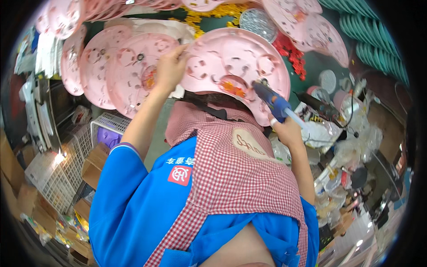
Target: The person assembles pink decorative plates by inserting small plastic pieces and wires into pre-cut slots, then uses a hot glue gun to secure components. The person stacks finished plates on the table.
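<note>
Checked apron (231, 178) nearest. Left hand (169, 69) pinches pink plastic disc (235, 66) at its nine o'clock rim; right hand (287, 129) fists glue gun (272, 101). Disc looks light, stiff: best held by the rim.

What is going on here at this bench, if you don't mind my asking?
A person in a blue shirt and red checked apron is working on a pink round plastic panel. The left hand steadies the panel by its edge, while the right hand holds a blue glue gun with its nozzle against the panel's lower part. More pink panels lie stacked to the left, and red and yellow small parts lie beyond.
</note>
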A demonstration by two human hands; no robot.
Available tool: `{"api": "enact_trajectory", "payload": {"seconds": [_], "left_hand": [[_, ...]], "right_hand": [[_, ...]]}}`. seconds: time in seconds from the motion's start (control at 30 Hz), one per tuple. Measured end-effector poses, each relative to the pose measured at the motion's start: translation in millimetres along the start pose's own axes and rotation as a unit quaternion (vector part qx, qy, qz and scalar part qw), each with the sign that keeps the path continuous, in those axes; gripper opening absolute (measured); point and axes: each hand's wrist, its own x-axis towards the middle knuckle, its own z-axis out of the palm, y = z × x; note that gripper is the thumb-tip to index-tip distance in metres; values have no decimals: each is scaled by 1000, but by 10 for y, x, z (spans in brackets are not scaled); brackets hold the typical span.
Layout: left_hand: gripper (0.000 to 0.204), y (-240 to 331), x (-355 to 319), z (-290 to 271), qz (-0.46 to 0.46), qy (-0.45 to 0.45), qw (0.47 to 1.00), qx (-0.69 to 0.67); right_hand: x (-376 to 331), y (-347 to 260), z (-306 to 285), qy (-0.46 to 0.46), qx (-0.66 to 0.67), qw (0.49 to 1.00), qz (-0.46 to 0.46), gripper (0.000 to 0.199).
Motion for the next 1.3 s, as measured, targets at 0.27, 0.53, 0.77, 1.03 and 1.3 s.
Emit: {"api": "enact_trajectory", "payload": {"seconds": [0.27,0.53,0.77,1.03,1.3], "left_hand": [[30,-559,-516,-1679,-92,203,966,-134],[29,-2416,-892,-3037,-292,590,697,-284],[63,-1978,-58,-2544,-496,505,705,-37],[30,-1093,-446,-500,94,19,995,6],[33,-225,-347,-144,141,-180,970,78]], "right_hand": [[-84,223,-191,-79,594,800,46,47],[42,256,-59,-50,580,811,51,44],[-15,3,157,72,503,857,79,57],[37,-8,473,64,393,915,64,56],[-240,263,446,71,312,943,89,44]]}}
